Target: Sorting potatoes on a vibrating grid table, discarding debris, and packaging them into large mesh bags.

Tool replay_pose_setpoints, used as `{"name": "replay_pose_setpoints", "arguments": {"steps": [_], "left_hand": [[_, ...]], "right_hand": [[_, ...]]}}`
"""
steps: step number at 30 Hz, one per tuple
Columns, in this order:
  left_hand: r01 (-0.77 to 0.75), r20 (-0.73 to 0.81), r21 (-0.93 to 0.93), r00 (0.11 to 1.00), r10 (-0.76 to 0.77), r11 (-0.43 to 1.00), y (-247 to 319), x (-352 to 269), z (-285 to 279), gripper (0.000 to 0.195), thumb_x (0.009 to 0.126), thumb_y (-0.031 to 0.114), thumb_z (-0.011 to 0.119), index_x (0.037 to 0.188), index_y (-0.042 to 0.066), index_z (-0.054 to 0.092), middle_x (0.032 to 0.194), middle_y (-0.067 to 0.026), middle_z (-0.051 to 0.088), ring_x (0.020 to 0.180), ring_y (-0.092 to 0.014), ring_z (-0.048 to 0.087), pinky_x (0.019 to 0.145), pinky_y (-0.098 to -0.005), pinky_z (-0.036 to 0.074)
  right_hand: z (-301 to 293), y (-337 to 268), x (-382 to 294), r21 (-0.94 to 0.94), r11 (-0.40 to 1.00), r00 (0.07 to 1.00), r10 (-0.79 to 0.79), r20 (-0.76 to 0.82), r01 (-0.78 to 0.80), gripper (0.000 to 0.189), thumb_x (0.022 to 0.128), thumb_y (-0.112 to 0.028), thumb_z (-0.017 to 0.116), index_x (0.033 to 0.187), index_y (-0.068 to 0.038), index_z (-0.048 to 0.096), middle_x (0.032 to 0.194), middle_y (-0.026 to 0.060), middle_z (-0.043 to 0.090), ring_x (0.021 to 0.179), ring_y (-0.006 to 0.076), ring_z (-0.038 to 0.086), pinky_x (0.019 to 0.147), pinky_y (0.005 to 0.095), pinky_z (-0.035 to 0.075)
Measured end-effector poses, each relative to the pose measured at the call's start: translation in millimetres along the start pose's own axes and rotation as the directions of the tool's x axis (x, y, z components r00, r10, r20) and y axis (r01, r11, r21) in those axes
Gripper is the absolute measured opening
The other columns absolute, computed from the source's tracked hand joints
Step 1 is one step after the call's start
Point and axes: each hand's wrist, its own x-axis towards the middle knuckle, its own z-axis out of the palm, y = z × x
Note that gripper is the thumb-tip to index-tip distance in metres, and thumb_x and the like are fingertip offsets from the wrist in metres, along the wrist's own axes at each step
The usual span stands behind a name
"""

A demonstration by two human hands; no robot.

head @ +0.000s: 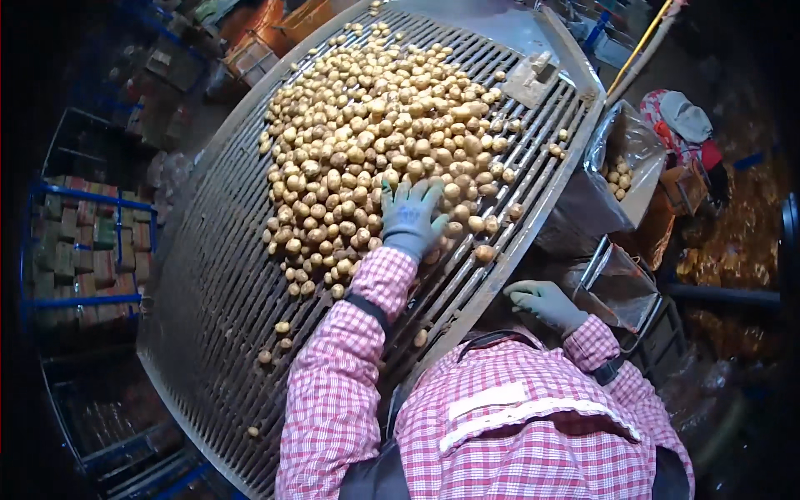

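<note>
My left hand (409, 215), in a grey-green work glove, lies palm down on the near side of a heap of potatoes (369, 134). Its fingers are spread and grip nothing. The potatoes rest on a large slatted metal sorting table (212, 300), with a few loose ones near the near edge. Just outside the table's right rim hangs my right hand (542, 303), gloved alike. No object shows in it, and its fingers are extended, beside a lined metal-framed container (615, 284).
A plastic-lined box (625, 162) at the right holds several potatoes. Behind it is another person (684, 122) in a cap. A flat slab (530, 80) lies on the slats at the far right. Stacked cartons (94, 244) stand in a blue frame at the left.
</note>
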Motion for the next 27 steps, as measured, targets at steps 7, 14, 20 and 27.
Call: {"name": "replay_pose_setpoints", "arguments": {"steps": [7, 14, 20, 27], "left_hand": [[0.17, -0.077, 0.137, 0.984, -0.161, 0.976, -54, -87, -1, 0.064, 0.079, 0.032, 0.07, 0.138, 0.02, 0.048, 0.144, -0.0109, 0.042, 0.133, -0.03, 0.038, 0.112, -0.049, 0.028], [0.376, -0.179, 0.122, 0.919, -0.352, 0.919, -97, -168, 5, 0.063, 0.08, 0.024, 0.066, 0.14, 0.014, 0.047, 0.143, -0.0143, 0.041, 0.133, -0.034, 0.036, 0.113, -0.0483, 0.027], [0.332, -0.279, 0.121, 0.916, -0.289, 0.936, -68, -143, 0, 0.05, 0.083, 0.022, 0.061, 0.131, 0.01, 0.054, 0.138, -0.0159, 0.047, 0.132, -0.036, 0.038, 0.113, -0.0509, 0.026], [0.203, -0.233, 0.045, 0.954, -0.188, 0.978, 1, -44, 21, 0.05, 0.085, 0.026, 0.06, 0.131, 0.008, 0.053, 0.136, -0.016, 0.048, 0.133, -0.034, 0.038, 0.114, -0.0509, 0.023]], "right_hand": [[2, -14, 38, -0.116, 0.993, 0.996, 0.009, 0.087, 0.001, 0.025, 0.089, -0.023, 0.061, 0.092, 0.0, 0.07, 0.078, 0.001, 0.065, 0.07, 0.0087, 0.057, 0.063, 0.023, 0.047], [-9, -24, 48, -0.067, 0.998, 0.975, 0.014, 0.221, 0.001, 0.022, 0.088, -0.019, 0.058, 0.092, -0.002, 0.071, 0.081, 0.0024, 0.067, 0.07, 0.0083, 0.059, 0.064, 0.0234, 0.049], [-26, -35, 54, -0.165, 0.986, 0.965, 0.047, 0.259, -0.004, 0.022, 0.087, -0.019, 0.058, 0.095, -0.002, 0.071, 0.08, 0.0007, 0.066, 0.067, 0.0074, 0.056, 0.061, 0.023, 0.047], [-55, -38, 68, -0.15, 0.973, 0.939, -0.118, 0.324, 0.174, 0.025, 0.092, -0.021, 0.059, 0.099, -0.001, 0.071, 0.082, 0.0013, 0.067, 0.073, 0.0062, 0.058, 0.063, 0.0206, 0.046]]}}
